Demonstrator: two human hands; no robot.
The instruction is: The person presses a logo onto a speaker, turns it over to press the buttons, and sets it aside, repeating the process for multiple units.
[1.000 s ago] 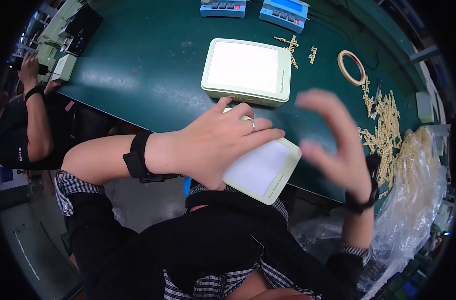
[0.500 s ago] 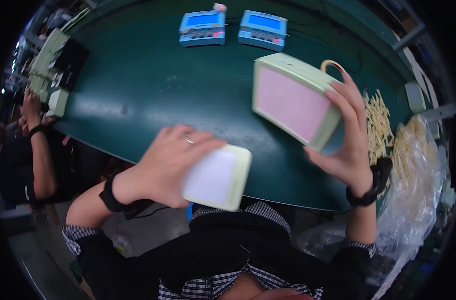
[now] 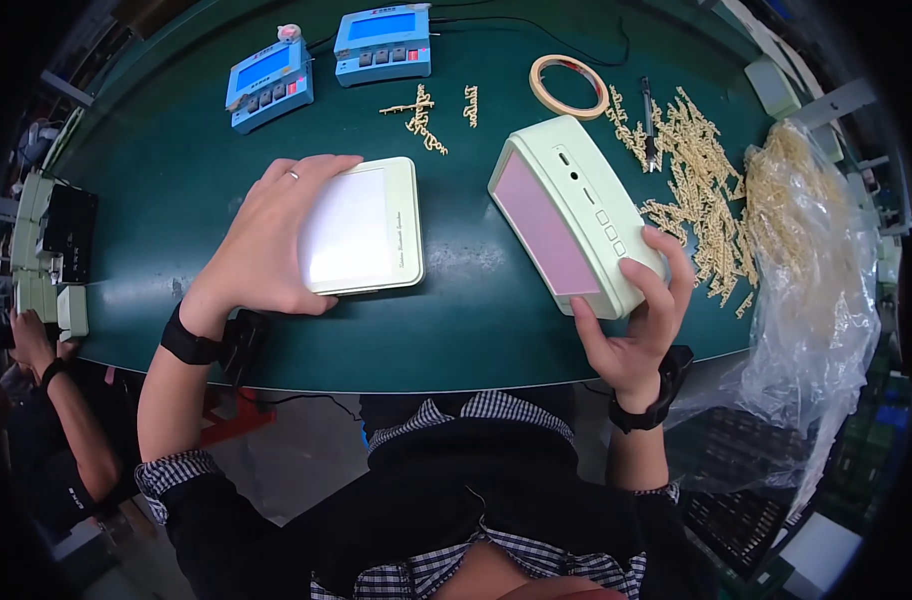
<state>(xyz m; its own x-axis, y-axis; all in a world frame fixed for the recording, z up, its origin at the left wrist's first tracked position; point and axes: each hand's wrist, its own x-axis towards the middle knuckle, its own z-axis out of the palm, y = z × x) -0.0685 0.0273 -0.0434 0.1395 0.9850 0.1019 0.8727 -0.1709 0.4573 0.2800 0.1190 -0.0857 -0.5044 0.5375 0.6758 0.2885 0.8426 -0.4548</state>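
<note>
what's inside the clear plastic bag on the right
Through the clear plastic bag, a heap of small tan pieces shows in its upper part. Creases and glare blur their shapes, and whatever lies beneath that top layer is covered, so I can't tell.

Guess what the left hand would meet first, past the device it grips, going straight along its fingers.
The left hand would probably meet the loose gold lettering on the table, though depth is unclear.

And there's the green table (image 3: 446, 335), carrying two blue devices (image 3: 383, 45), a tape roll (image 3: 537, 88) and beige pieces (image 3: 701, 180) scattered right!
</note>
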